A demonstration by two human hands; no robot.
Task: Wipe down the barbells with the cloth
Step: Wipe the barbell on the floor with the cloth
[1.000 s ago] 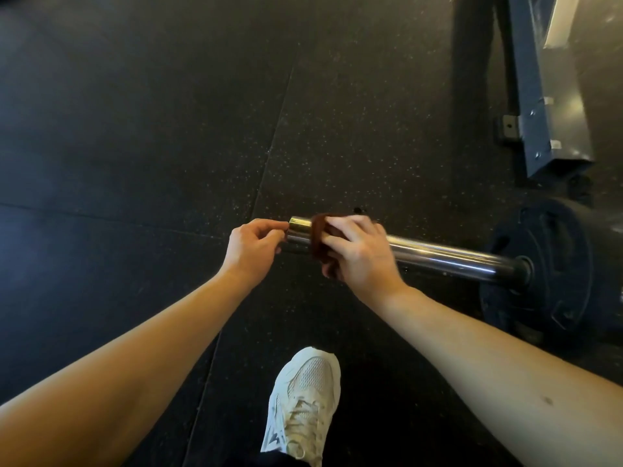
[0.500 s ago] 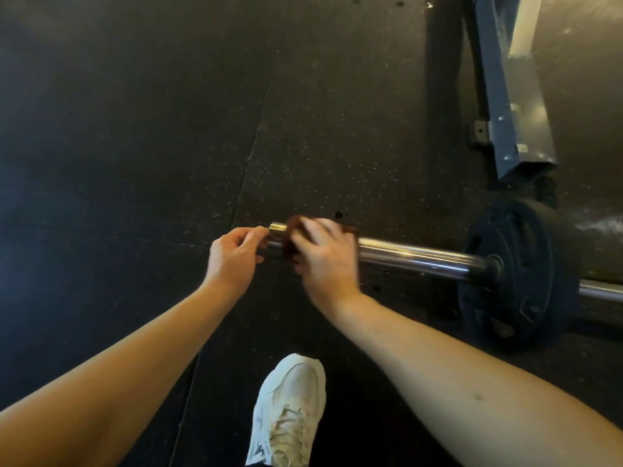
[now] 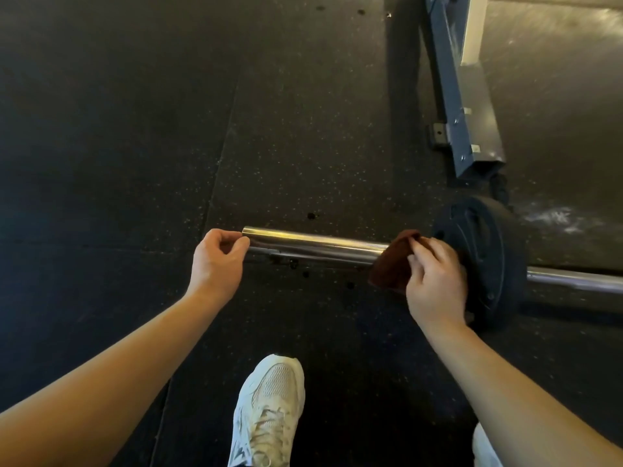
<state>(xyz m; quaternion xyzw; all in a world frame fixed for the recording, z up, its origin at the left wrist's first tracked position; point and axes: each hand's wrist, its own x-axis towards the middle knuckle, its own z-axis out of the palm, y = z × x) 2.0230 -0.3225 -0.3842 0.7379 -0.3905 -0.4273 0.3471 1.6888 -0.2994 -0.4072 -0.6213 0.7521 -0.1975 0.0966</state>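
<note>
Now the cloth (image 3: 392,264) has slid along the barbell (image 3: 317,246) to the plate (image 3: 488,251).

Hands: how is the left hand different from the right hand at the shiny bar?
The left hand has no cloth and pinches the very end of the bar; the right hand holds the brown cloth on it. The left hand is far from the black weight plate; the right hand is right beside it. Both have curled fingers, and both are at the same bar.
</note>
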